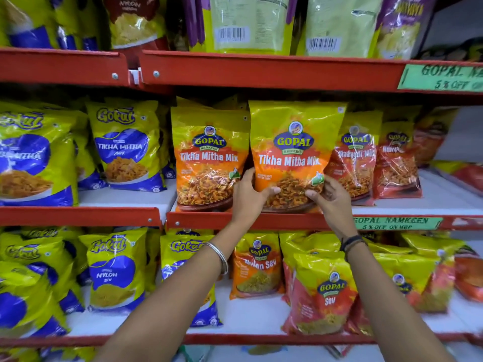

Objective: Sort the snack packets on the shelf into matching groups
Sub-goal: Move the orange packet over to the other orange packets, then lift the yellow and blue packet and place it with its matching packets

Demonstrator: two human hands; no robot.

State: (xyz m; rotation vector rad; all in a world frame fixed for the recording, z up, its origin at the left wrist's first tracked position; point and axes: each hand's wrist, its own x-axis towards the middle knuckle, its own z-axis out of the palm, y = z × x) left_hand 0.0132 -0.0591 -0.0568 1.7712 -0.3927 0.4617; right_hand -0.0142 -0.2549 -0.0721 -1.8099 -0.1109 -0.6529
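Observation:
An orange and yellow Gopal Tikha Mitha Mix packet (292,142) stands upright on the middle shelf. My left hand (248,197) grips its lower left edge and my right hand (330,198) grips its lower right corner. A matching Tikha Mitha Mix packet (209,158) stands right beside it on the left, touching. To the right stand red and yellow Gopal Nadiyadi Mix packets (356,158). Blue and yellow Gokul Tikha Mitha packets (125,147) fill the left part of the same shelf.
The red shelf rail (203,220) runs just under my hands. Below are Gokul Nylon Sev packets (115,270), a Gopal Nylon Sev packet (257,265) and a Gopal Sev packet (324,293). Packets on the top shelf (248,24) show their backs. Green offer labels (392,223) hang on the rails.

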